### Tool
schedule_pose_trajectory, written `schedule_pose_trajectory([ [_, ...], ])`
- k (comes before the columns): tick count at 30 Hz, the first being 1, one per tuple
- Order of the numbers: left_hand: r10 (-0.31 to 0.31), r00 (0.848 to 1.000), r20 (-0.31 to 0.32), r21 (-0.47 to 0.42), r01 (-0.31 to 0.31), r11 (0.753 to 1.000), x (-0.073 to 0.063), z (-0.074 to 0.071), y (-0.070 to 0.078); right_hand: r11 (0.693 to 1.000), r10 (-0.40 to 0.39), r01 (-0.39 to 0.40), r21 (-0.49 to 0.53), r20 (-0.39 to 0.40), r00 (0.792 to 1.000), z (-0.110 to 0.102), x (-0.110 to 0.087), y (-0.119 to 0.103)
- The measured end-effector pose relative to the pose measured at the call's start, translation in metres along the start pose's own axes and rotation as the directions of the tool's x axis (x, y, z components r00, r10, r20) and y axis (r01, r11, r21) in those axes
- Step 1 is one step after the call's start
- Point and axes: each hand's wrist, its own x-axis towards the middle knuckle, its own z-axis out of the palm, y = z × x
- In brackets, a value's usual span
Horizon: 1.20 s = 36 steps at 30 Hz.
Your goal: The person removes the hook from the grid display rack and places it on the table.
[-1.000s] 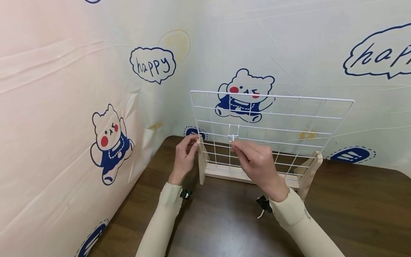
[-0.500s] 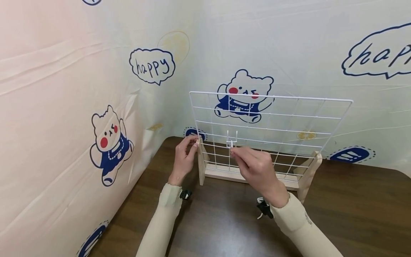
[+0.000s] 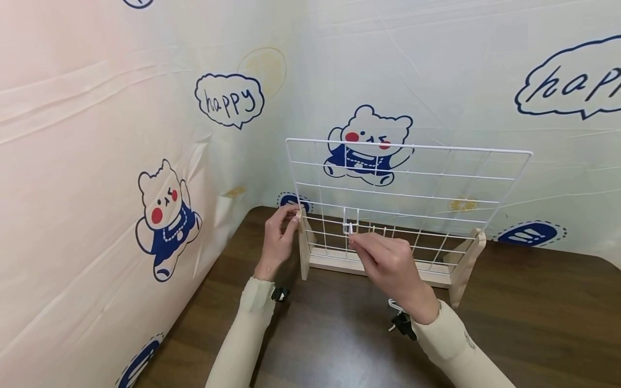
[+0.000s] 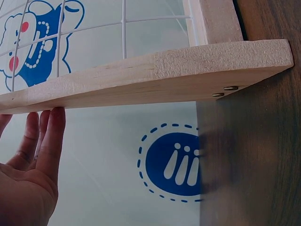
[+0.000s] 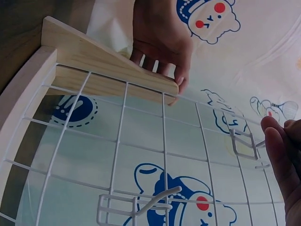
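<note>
One hook (image 5: pixel 136 212) apparently hangs on the wire grid (image 3: pixel 412 146) (done), while a 2nd hook (image 3: pixel 350 229), pinched in R hand (image 3: pixel 388 261), sits at grid's front, seating unclear & release likely left, w/ L hand (image 3: pixel 276 240), fingers near-straight, touching the wooden post (image 3: pixel 304 248).

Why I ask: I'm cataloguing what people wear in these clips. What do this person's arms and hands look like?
The left sleeve and right sleeve are long and pale cream; the right one has a small grey marking near the cuff. The left hand and right hand are gloveless. A small black device sits at the left wrist, another black device at the right.
</note>
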Motion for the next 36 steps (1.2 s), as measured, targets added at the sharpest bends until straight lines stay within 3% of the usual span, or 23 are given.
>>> schedule_pose_trajectory([
  [36,0.009,1.000,-0.011,-0.010,-0.009,1.000,0.001,0.001,-0.002,1.000,-0.004,0.004,0.011,0.071,0.997,0.010,-0.039,-0.007],
])
